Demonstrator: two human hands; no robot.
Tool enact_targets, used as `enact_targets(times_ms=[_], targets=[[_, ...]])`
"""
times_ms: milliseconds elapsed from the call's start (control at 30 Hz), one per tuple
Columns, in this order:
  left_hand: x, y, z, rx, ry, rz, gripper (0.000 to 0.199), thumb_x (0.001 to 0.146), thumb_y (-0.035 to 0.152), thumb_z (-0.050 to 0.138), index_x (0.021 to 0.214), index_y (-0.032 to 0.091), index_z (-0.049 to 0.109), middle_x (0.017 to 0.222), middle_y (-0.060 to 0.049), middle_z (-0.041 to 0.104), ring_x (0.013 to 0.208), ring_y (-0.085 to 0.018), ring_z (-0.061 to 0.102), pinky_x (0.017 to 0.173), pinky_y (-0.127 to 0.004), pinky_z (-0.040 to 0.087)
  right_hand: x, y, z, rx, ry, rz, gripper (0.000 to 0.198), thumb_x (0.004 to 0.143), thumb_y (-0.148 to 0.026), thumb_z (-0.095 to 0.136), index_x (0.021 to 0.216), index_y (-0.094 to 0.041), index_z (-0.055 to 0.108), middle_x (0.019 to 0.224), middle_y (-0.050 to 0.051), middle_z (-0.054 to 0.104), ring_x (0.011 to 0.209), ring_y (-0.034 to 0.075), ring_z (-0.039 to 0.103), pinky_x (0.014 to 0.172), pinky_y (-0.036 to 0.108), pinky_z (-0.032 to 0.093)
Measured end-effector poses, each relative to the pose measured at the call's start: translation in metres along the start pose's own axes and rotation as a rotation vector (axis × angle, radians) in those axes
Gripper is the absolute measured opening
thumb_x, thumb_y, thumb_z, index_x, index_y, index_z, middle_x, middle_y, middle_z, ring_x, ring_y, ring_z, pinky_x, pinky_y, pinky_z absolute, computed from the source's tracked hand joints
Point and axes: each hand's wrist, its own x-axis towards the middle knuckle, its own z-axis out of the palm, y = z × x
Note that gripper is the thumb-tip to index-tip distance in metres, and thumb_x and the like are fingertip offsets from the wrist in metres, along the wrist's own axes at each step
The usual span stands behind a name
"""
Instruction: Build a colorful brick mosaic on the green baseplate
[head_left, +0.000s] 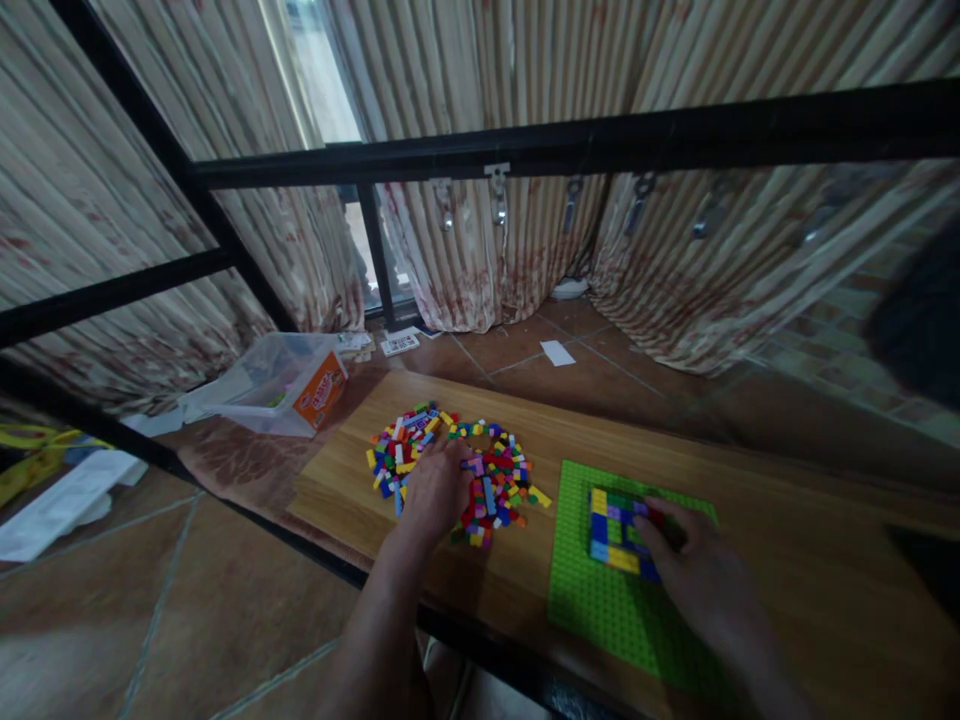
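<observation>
My left hand reaches over a spread-out pile of small coloured toy bricks. Its fingers are bent down among them, and whatever the fingertips hold is hidden. On the green studded baseplate sits a low, roughly square build of bricks in yellow, blue, purple and green. Over that build's right side, my right hand has thumb and fingers closed around a small red brick, partly covered by the fingers. The hand hides the build's right edge.
The wooden board bears the pile and baseplate. Beyond its left end stands a clear plastic box with an orange label. Black metal bars cross ahead, before striped curtains. A white paper lies on the tiled floor.
</observation>
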Motion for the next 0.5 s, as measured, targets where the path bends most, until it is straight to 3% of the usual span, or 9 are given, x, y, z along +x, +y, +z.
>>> enact_targets(times_ms=[233,367,500], targets=[[0.002,0.018,0.003,-0.354,0.0,0.079,0.007,0.079,0.013,0.058,0.083,0.019,0.061,0.086,-0.003,0.067,0.081,-0.017,0.063,0.078,-0.03,0.049,-0.008,-0.022,-0.008,0.165,0.286,-0.034,0.046,0.085,-0.052,0.049,0.11,-0.016,0.065,0.107,0.014,0.066,0.083,0.025,0.063,0.078,0.04,0.05],[-0.004,0.038,0.008,-0.56,-0.052,0.104,0.006,0.08,0.013,0.057,0.083,0.018,0.06,0.087,-0.002,0.066,0.082,-0.015,0.062,0.077,-0.027,0.048,-0.018,-0.047,-0.004,0.501,0.174,-0.074,0.037,0.085,-0.05,0.055,0.103,-0.02,0.068,0.1,0.008,0.068,0.085,0.021,0.063,0.077,0.036,0.05],[-0.013,0.062,0.013,-0.757,-0.226,0.191,0.005,0.083,0.017,0.055,0.085,0.018,0.059,0.086,-0.001,0.064,0.084,-0.014,0.061,0.077,-0.026,0.047,-0.029,-0.069,0.006,0.703,0.018,-0.116,0.03,0.084,-0.045,0.06,0.103,-0.023,0.069,0.1,0.006,0.069,0.083,0.019,0.063,0.074,0.033,0.05]])
